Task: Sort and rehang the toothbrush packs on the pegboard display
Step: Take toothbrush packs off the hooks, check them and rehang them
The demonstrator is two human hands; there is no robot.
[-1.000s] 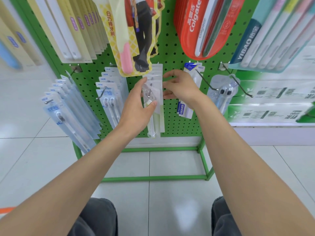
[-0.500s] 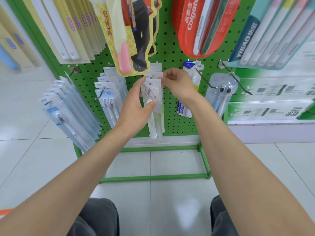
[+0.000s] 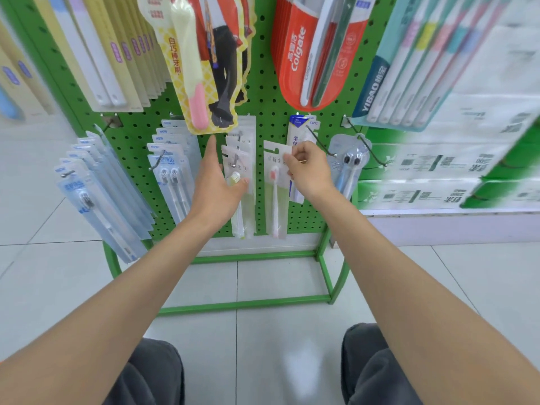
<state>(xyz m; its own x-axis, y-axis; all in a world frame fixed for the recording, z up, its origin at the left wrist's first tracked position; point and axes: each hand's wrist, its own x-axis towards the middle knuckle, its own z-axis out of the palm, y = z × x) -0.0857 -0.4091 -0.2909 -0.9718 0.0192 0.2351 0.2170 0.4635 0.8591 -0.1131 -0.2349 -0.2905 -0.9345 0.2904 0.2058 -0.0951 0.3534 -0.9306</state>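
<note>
Two bare hands reach to the lower row of the green pegboard (image 3: 268,118). The right hand (image 3: 311,171) pinches the pink-brush pack (image 3: 274,197) at its upper right edge with curled fingers; how many fingers sit behind the pack is hidden. This pack is held in front of the board, its hanging slot on no hook. It is between the stack of clear packs (image 3: 245,135) and the blue-and-white packs (image 3: 295,133), which the hand half covers. The left hand (image 3: 216,182) is flat with straight fingers and grips nothing. Its thumb touches the front clear pack near a yellowish brush head. The Colgate packs (image 3: 295,54) above are cut off at the top, and the shelf (image 3: 438,171) at the right is too blurred to read.
</note>
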